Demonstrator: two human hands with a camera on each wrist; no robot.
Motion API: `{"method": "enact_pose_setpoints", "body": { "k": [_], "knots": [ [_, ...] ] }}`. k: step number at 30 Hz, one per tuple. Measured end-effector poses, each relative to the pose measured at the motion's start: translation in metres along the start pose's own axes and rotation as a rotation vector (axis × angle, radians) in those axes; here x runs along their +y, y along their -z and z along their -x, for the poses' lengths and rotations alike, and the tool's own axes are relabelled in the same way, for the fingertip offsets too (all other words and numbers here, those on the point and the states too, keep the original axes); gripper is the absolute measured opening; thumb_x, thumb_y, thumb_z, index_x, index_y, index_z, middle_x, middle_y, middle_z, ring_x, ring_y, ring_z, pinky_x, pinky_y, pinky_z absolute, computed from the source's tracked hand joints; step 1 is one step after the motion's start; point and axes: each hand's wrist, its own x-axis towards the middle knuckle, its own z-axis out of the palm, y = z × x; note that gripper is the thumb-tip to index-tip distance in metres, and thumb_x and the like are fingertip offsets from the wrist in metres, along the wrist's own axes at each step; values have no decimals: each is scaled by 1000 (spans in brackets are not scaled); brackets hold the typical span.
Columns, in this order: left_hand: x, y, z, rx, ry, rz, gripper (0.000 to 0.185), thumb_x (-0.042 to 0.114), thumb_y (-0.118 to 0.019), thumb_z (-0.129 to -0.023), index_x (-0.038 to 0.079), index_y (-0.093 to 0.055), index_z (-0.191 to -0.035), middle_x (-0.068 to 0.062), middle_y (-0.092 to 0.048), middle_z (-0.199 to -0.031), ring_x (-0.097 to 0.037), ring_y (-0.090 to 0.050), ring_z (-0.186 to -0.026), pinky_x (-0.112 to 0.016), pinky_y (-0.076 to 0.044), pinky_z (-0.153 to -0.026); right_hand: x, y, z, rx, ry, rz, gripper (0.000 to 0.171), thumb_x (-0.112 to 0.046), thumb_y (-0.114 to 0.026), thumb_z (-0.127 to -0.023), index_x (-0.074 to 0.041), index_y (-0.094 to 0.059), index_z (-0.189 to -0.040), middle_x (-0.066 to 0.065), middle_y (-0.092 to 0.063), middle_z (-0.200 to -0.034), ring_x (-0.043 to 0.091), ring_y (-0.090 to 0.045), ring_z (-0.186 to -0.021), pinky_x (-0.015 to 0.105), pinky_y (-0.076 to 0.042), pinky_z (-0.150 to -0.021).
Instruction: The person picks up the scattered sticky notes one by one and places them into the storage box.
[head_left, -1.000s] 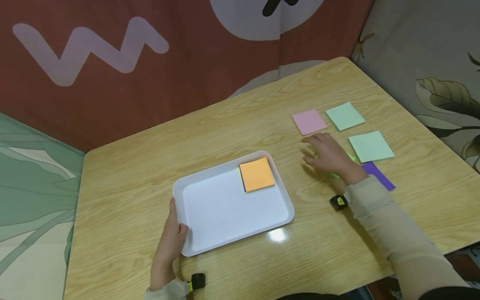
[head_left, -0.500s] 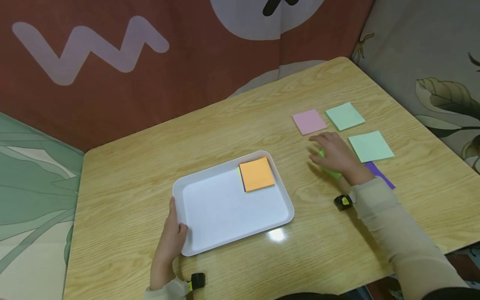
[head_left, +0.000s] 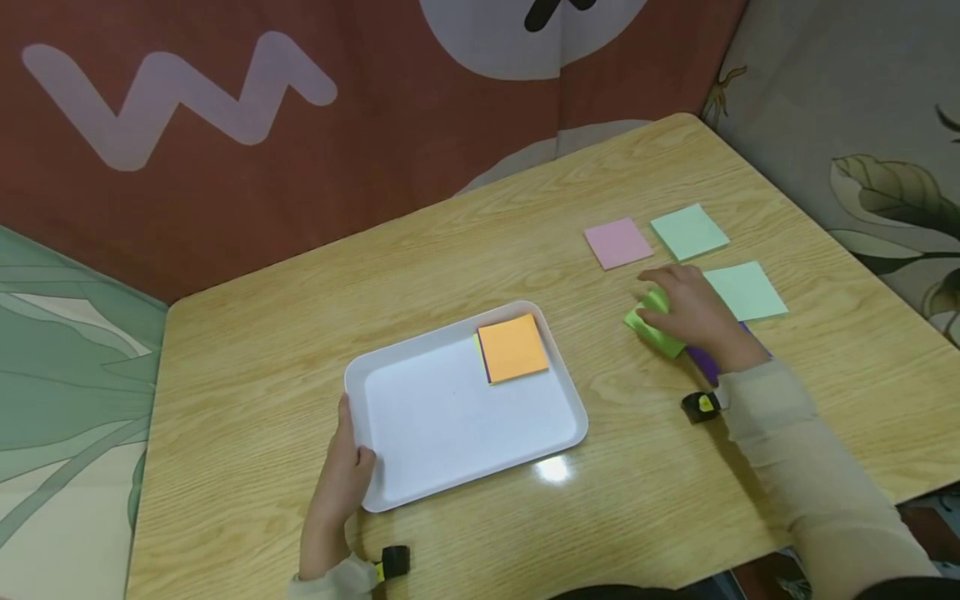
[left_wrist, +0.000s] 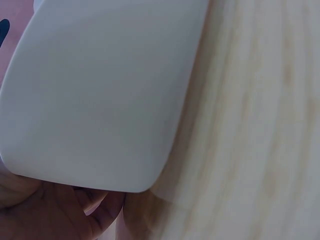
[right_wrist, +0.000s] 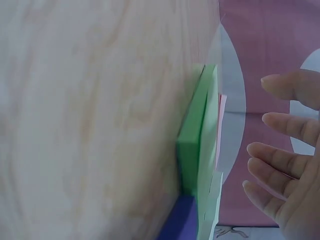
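My left hand (head_left: pixel 341 479) grips the left end of a white tray (head_left: pixel 435 425), thumb over the rim. In the left wrist view, its fingers (left_wrist: pixel 102 215) curl below the tray's edge. A sticky note pad, orange on top (head_left: pixel 513 348), lies in the tray's far right corner, with purple and yellow edges showing under it. My right hand (head_left: pixel 693 312) hovers over a lime green sticky note pad (head_left: pixel 657 337), partly covering it in the head view. The right wrist view shows its fingers spread and apart from the green pads. A purple pad (head_left: pixel 703 364) lies partly under the right wrist.
Beyond the right hand lie a pink pad (head_left: pixel 618 243), a mint pad (head_left: pixel 690 232) and a second mint pad (head_left: pixel 750 290). The wooden table (head_left: pixel 247 375) meets a red patterned wall hanging (head_left: pixel 360 175) at the back.
My right hand has drawn rightward over the pads, uncovering the lime green pad and part of the purple one. The left hand and tray stay in place.
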Motion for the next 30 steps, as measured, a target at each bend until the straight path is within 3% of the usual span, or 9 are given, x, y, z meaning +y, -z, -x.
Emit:
{"method": "enact_pose_setpoints", "body": {
  "k": [13,30],
  "knots": [
    [0,-1,1,12,-17,-9,73,-10,-31,-78,2,14,-135,-20,1,-141,-28,-7,-126,-47,-13,-98,10,5,7,5,-31,-5,50,-17,-61,-77,5,-44,-118,27,-40,-115,43,-31,-105,53,-27,-84],
    [-2,0,0,-2,7,-13,73,-8,-30,-80,4,15,-135,-17,4,-141,-26,-4,-127,-45,-12,-99,23,13,17,6,-99,-18,54,-21,-60,-79,7,-40,-122,30,-37,-119,47,-30,-101,55,-27,-81]
  ]
}}
